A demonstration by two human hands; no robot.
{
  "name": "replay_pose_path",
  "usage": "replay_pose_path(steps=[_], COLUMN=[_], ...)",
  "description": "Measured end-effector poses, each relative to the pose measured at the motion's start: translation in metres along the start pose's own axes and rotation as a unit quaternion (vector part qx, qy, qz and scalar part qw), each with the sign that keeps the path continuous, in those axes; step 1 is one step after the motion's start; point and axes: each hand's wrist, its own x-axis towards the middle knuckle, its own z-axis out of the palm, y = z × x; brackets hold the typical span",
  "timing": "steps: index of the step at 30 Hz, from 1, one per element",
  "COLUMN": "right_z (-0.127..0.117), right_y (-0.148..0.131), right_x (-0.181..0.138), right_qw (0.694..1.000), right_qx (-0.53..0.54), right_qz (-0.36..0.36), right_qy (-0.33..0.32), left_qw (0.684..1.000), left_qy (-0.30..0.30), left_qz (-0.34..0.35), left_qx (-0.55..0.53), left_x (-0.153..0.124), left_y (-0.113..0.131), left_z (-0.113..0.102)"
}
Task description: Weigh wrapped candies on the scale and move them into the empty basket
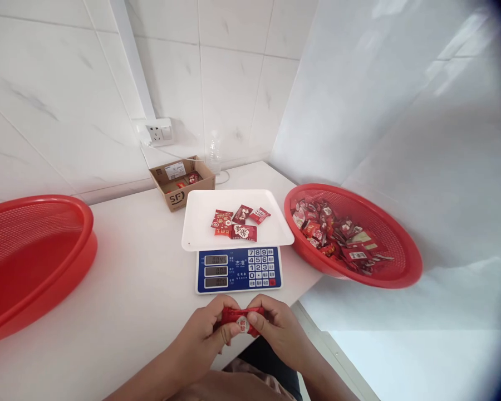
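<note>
Between my two hands, in front of the scale, is a small red snack packet [242, 323] with a pale round label. My left hand [211, 328] pinches its left end between thumb and fingers. On the other end, my right hand [278, 326] grips it the same way. Just beyond them stands a digital scale [239, 270] with a blue keypad panel and lit-grey displays. Its white weighing tray [200, 223] carries several red and dark red packets [242, 233], some overlapping. Parts of the held packet are hidden by my fingers.
At right, a red plastic basket [401, 256] holds many wrapped packets [338, 234] and leans past the table edge. Another red basket [67, 203] stands at left. Behind the scale are a cardboard box [179, 197] with a few packets, a clear bottle [215, 150] and a wall socket [155, 132].
</note>
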Motion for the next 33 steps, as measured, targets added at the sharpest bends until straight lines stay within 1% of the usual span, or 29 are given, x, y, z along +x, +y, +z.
replay_pose_path(steps=[3,8,11,13,15,21,27,30,32,33], right_z=[-0.002,-0.005,-0.007,-0.006,-0.005,-0.003,-0.003,-0.012,-0.026,-0.036], right_y=[0.002,0.003,0.001,0.001,0.001,0.004,0.003,0.0,-0.005,-0.008], right_x=[-0.002,-0.005,-0.005,-0.004,-0.002,0.006,0.012,0.014,0.017,0.019], right_qw=[0.999,1.0,0.999,0.998,0.998,0.998,0.998,0.998,0.993,0.987], right_qx=[0.018,-0.001,0.022,0.049,0.06,0.054,0.058,0.026,-0.01,-0.035], right_qz=[-0.001,0.005,-0.002,-0.006,-0.009,-0.013,-0.023,-0.03,-0.043,-0.051], right_qy=[-0.029,-0.014,-0.027,-0.033,-0.028,-0.002,0.015,0.048,0.106,0.146], left_qw=[1.0,0.998,0.998,0.998,0.999,0.997,0.997,0.997,0.997,0.997], left_qy=[-0.001,-0.007,-0.01,0.0,0.01,0.042,0.036,0.041,0.047,0.05], left_qz=[0.013,0.031,0.035,0.036,0.036,0.036,0.054,0.061,0.058,0.052], left_qx=[0.011,0.062,0.048,0.043,0.032,-0.062,-0.038,-0.037,-0.033,-0.028], left_x=[0.001,0.0,0.0,0.001,0.003,0.012,0.021,0.023,0.023,0.023], left_y=[-0.004,-0.01,-0.012,-0.015,-0.019,-0.03,-0.028,-0.024,-0.021,-0.02], left_z=[0.001,0.003,0.004,0.005,0.005,0.005,0.002,0.001,0.001,0.002])
